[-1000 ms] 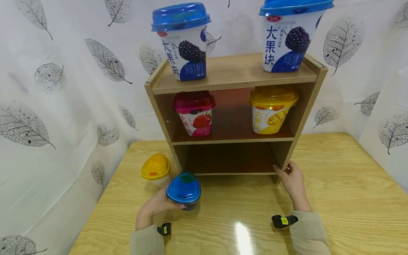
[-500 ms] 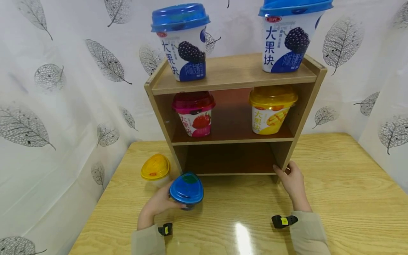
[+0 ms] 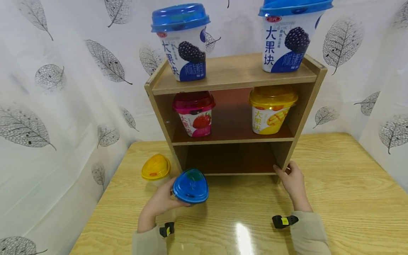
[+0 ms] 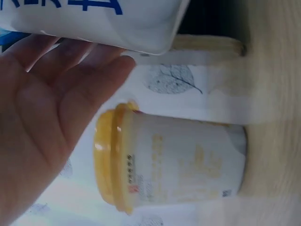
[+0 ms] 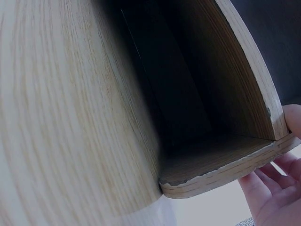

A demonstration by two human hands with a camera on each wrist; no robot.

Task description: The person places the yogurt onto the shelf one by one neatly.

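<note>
My left hand (image 3: 162, 202) grips a yogurt cup with a blue lid (image 3: 191, 186), held in front of the wooden shelf's (image 3: 236, 85) lower left corner. The left wrist view shows the white wall of this cup (image 4: 103, 21) along my fingers, its base raised above the table. Just beyond that hand, a yogurt cup with a yellow lid (image 3: 156, 167) stands upright on the table, left of the shelf. My right hand (image 3: 291, 180) holds the shelf's right side panel near its bottom; the right wrist view has the thumb and fingers on either side of the panel (image 5: 225, 167).
Two blue-lidded cups, one left (image 3: 181, 42) and one right (image 3: 287, 39), stand on the shelf's top. On the middle level are a red-lidded cup (image 3: 195, 113) and a yellow-lidded cup (image 3: 271, 109). Leaf-patterned sheeting (image 3: 79, 71) hangs behind the wooden table (image 3: 344, 184).
My left hand has moved a little to the right with the blue-lidded cup, which is lifted slightly and tilted. The right hand stays on the shelf panel.
</note>
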